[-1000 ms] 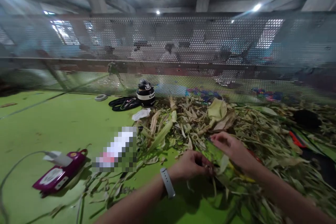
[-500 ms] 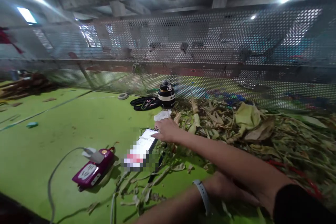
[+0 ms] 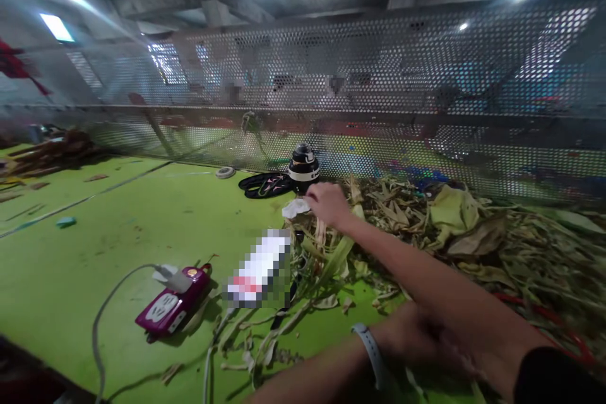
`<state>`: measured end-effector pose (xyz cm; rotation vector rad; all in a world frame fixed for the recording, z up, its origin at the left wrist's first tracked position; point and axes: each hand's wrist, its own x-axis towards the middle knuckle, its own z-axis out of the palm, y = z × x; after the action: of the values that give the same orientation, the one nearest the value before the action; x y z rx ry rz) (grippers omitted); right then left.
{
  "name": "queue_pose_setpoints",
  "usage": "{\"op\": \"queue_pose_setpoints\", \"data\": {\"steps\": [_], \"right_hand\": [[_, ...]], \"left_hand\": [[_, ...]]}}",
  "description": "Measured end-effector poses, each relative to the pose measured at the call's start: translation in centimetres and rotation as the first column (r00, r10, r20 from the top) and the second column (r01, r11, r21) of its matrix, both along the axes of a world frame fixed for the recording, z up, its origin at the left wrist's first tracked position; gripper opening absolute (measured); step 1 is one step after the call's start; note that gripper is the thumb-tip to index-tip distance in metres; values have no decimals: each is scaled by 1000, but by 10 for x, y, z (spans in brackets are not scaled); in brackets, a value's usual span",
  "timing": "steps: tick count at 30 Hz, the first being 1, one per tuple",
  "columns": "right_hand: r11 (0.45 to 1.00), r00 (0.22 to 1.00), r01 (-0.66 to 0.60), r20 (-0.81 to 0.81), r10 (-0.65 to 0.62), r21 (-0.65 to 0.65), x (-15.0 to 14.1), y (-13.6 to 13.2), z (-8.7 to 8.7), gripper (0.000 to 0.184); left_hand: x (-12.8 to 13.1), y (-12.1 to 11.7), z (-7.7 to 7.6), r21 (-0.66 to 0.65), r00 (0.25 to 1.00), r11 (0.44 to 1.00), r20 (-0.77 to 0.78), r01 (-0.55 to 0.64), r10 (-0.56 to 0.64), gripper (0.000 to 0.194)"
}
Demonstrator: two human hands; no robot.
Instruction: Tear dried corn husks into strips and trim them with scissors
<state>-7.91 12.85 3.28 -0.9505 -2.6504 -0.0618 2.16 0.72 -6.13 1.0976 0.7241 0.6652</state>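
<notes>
My right hand (image 3: 328, 203) reaches far forward over the pile of dry corn husks (image 3: 426, 233). Its fingers are curled onto the right edge of a crumpled white paper (image 3: 293, 207) lying on the green floor. My left hand (image 3: 416, 342), with a pale wristband (image 3: 373, 360), lies low by the husks under my right forearm. It is blurred and its fingers cannot be made out. A phone (image 3: 259, 269) lies face up just below the paper.
A magenta charger (image 3: 171, 304) with a cable sits left of the phone. A black-and-white helmet (image 3: 303, 167), dark sandals (image 3: 264, 184) and a tape roll (image 3: 225, 172) lie by the perforated metal fence (image 3: 379, 88). Husks cover the right side.
My right hand left the husks, touched the phone, then moved up and right to the white paper. My left hand stayed low by the husks.
</notes>
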Motion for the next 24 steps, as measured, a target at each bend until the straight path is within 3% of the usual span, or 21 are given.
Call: {"op": "queue_pose_setpoints", "data": {"steps": [3, 6, 8, 10, 14, 19, 24], "right_hand": [[984, 984, 179, 19, -179, 18, 48, 24, 13, 29], [974, 973, 225, 47, -226, 13, 101, 25, 19, 26], [974, 973, 225, 41, -225, 3, 137, 12, 22, 27], [977, 977, 213, 7, -213, -20, 171, -10, 26, 29], [990, 931, 118, -337, -138, -81, 228, -56, 26, 23], [988, 901, 32, -423, -94, -150, 259, -83, 10, 18], [975, 965, 80, -230, -128, -208, 262, -79, 1, 25]], "left_hand": [[-1, 2, -5, -66, 999, 998, 47, -14, 17, 59], [-3, 2, -1, -141, 990, 988, 114, -65, 81, 48], [-7, 2, 7, -194, 979, 977, 168, -84, 118, 44], [-12, 4, 18, -247, 951, 943, 161, -222, 266, 39], [-23, 11, 33, -240, 903, 903, 160, -355, 398, 29], [-26, 9, 39, -192, 870, 876, 142, -443, 471, 27], [-23, 2, 43, -86, 892, 897, 102, -433, 441, 24]]}}
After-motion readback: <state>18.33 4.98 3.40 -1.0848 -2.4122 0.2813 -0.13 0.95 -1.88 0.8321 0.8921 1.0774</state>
